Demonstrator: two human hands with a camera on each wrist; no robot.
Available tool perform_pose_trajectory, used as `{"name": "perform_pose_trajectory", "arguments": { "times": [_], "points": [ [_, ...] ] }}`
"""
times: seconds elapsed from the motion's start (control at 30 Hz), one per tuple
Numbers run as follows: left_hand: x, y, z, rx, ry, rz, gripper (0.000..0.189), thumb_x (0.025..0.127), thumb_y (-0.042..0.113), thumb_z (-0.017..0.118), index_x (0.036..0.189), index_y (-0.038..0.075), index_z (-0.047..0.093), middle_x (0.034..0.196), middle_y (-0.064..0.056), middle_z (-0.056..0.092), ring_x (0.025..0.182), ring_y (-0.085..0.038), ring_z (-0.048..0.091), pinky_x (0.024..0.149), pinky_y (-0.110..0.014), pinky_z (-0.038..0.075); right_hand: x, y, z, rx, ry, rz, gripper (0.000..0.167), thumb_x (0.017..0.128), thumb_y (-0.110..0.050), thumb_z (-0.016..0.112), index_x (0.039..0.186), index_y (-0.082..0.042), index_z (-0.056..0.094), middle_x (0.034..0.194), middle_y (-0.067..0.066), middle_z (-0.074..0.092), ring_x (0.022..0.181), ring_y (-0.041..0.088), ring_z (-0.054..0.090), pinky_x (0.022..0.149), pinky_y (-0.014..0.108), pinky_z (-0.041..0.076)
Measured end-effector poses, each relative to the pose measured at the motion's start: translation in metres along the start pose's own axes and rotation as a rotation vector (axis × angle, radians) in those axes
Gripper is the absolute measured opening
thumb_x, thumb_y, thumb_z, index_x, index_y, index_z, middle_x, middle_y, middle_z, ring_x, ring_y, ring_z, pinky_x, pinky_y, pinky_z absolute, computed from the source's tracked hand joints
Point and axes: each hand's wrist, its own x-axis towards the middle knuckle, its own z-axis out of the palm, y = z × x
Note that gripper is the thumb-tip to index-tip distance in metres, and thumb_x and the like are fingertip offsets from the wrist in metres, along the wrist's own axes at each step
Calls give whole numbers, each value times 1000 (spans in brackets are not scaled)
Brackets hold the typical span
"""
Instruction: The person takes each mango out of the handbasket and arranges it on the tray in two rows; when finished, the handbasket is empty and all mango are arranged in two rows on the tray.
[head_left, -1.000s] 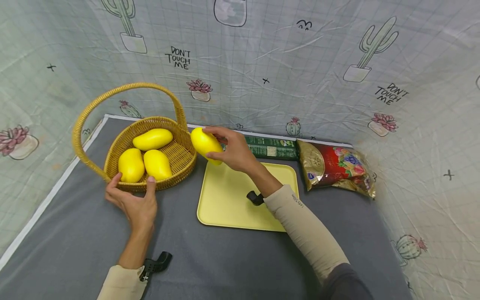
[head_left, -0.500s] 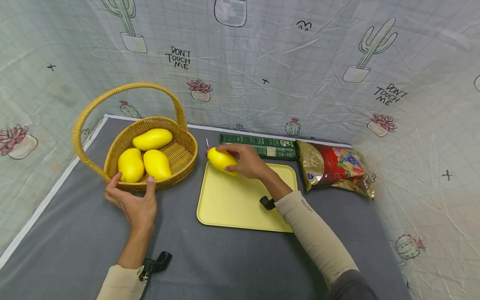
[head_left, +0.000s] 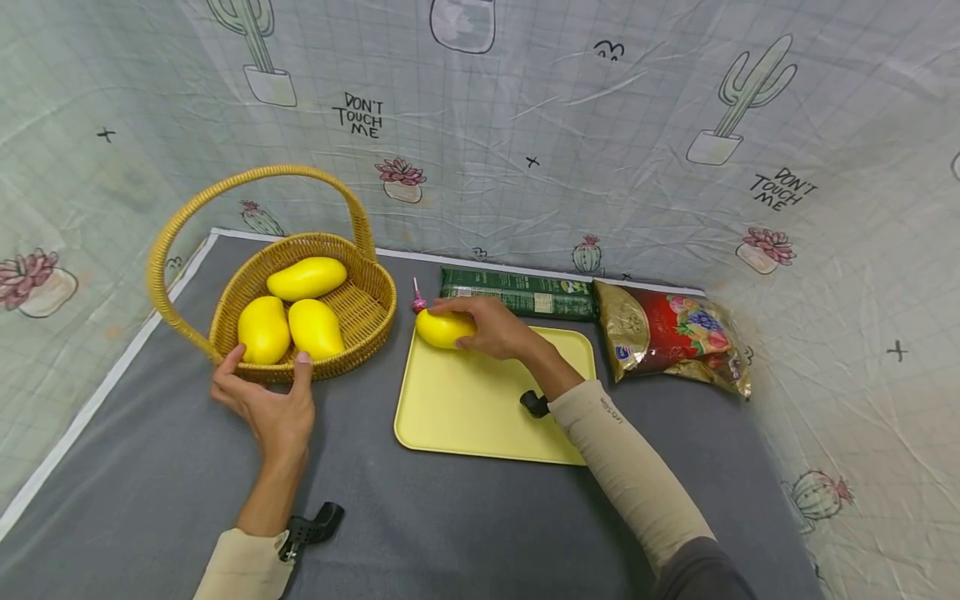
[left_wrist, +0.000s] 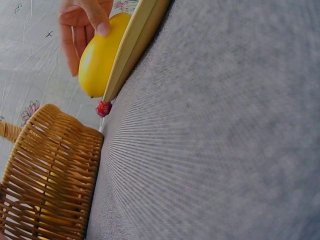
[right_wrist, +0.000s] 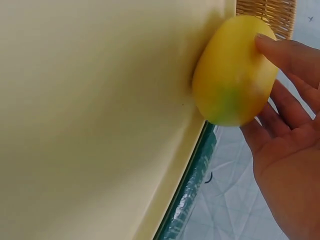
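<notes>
A yellow mango [head_left: 444, 330] lies at the back left corner of the yellow tray [head_left: 480, 408]. Thumb and fingers of my right hand [head_left: 495, 327] hold it from the right side; the right wrist view shows a green patch on the mango [right_wrist: 235, 75]. My left hand [head_left: 266, 408] grips the front rim of the wicker basket [head_left: 367, 333], thumb on the inner side. Inside the basket are three more mangoes, one at the back [head_left: 306, 278] and two at the front near my left fingers.
A lollipop [head_left: 419, 302] with a pink wrapper lies just behind the tray's back left corner. Behind the tray is a long green package [head_left: 525, 292], with a red and gold bag [head_left: 667, 333] to its right. Patterned cloth hangs behind the grey table.
My right hand has carried the mango rightward and down from beside the basket onto the tray's back left corner. The lollipop has come into sight. My left hand has stayed on the basket.
</notes>
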Motion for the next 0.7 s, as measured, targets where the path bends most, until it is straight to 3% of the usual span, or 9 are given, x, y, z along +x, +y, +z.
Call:
{"name": "perform_pose_trajectory", "arguments": {
  "times": [0.1,0.2,0.4,0.6,0.7],
  "points": [
    [-4,10,0,-9,-2,-12,75,91,21,80,151,14,35,151,-4,23,152,-21,22,126,-40,16,0,-2,0,-2,4,-7,62,92,2,79,150,-16,63,162,5,54,153,29,46,122,45,41],
    [-4,12,-1,-10,-4,-9,73,92,23,80,150,17,36,152,-4,23,152,-20,22,127,-40,15,0,-4,0,3,27,-19,61,93,-1,80,149,-17,63,161,5,55,153,27,46,123,46,40],
    [-1,3,-2,-4,-5,3,71,92,28,81,148,25,38,151,0,24,151,-16,23,126,-38,16,5,-21,4,14,126,-31,58,92,-11,84,146,-23,66,153,-2,62,147,23,53,121,46,42],
    [-2,4,-1,-6,-7,-4,71,92,28,81,149,26,38,150,1,24,150,-16,24,126,-38,17,15,-42,11,117,251,-65,55,92,-18,85,144,-21,67,146,-1,66,139,26,60,116,50,47],
    [-1,3,-1,-5,-7,-2,71,92,27,81,149,25,38,150,1,24,150,-16,24,125,-38,17,22,-51,16,167,280,-78,56,92,-23,85,144,-20,67,145,-1,66,135,24,63,115,45,49]
  ]
}}
